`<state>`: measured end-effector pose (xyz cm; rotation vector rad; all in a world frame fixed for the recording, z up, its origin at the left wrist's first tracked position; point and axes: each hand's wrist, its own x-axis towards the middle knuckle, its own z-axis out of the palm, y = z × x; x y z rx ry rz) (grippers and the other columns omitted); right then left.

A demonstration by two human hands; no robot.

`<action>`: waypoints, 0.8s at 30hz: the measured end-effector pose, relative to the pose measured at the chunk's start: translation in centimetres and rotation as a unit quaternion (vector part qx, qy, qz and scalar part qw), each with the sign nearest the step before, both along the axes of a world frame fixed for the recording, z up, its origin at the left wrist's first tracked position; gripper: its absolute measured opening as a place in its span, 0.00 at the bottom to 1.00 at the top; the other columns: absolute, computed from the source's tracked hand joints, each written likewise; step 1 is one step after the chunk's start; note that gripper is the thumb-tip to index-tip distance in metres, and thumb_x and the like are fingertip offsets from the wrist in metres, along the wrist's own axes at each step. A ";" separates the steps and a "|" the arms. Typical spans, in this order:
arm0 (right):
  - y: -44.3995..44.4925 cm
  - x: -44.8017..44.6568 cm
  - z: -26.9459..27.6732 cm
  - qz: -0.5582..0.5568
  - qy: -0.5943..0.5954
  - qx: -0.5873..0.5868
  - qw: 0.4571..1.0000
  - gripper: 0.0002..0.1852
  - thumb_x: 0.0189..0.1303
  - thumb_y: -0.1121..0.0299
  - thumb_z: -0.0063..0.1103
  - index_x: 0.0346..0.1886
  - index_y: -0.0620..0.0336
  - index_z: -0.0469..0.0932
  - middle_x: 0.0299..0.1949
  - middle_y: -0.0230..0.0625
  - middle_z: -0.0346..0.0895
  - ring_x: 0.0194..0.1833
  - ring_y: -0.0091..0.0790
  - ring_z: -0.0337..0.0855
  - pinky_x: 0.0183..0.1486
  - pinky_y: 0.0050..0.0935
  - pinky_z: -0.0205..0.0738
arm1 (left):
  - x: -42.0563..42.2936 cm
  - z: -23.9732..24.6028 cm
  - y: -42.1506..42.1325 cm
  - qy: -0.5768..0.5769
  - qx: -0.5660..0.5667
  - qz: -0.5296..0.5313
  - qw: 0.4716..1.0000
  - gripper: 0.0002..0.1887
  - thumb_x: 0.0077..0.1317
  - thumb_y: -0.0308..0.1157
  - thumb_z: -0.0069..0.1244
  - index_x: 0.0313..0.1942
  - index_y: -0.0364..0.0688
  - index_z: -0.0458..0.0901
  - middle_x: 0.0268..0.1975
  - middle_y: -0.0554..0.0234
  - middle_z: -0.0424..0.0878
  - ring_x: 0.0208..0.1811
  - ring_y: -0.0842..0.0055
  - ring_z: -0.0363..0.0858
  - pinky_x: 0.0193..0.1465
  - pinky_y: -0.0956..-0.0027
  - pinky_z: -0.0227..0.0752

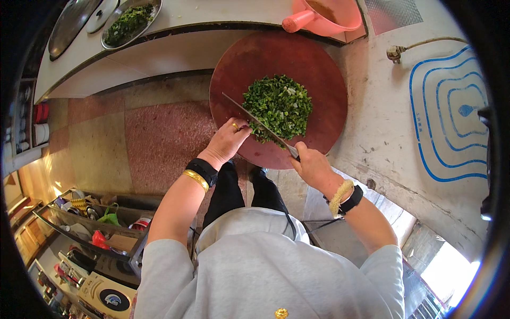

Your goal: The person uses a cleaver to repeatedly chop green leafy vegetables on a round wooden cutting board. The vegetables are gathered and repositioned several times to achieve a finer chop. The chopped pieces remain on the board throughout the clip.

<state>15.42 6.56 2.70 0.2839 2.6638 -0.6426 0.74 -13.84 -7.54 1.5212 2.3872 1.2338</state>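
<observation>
A round reddish-brown cutting board lies before me, with a heap of finely chopped green leaves on it. My right hand grips the handle of a kitchen knife. Its blade, seen nearly edge-on, runs up and left across the near-left side of the heap. My left hand, with a ring on one finger, is at the left of the blade. Its fingertips are bunched close to the blade and some green bits; whether they pinch anything is hidden.
Behind the board runs a white counter bearing a metal dish with more chopped greens and a pink long-handled ladle or scoop. On the right worktop are a power plug and a blue-lined mat. A cluttered shelf unit stands at lower left.
</observation>
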 end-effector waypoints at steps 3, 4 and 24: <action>-0.3 0.2 -1.0 0.008 -0.014 0.014 1.000 0.15 0.59 0.63 0.56 0.37 0.62 0.63 0.23 0.52 0.77 0.29 0.57 0.79 0.30 0.52 0.71 | -0.4 -0.4 0.0 0.033 -0.005 -0.007 0.999 0.10 0.54 0.23 0.51 0.37 0.42 0.81 0.41 0.60 0.80 0.46 0.63 0.76 0.48 0.66 0.74; -0.4 0.2 -1.7 0.004 -0.016 0.016 1.000 0.15 0.59 0.63 0.57 0.37 0.62 0.63 0.23 0.52 0.77 0.29 0.57 0.79 0.30 0.52 0.71 | -0.4 -0.6 0.2 0.042 -0.004 -0.003 0.999 0.11 0.53 0.23 0.50 0.37 0.42 0.81 0.41 0.60 0.80 0.46 0.64 0.76 0.49 0.66 0.73; -2.8 0.0 -3.4 -0.037 -0.031 -0.002 0.999 0.14 0.61 0.62 0.55 0.37 0.61 0.63 0.24 0.52 0.77 0.30 0.57 0.79 0.32 0.52 0.72 | 0.1 -0.6 -0.3 0.079 0.000 0.001 0.997 0.08 0.51 0.24 0.53 0.34 0.41 0.81 0.39 0.64 0.79 0.42 0.67 0.75 0.47 0.66 0.72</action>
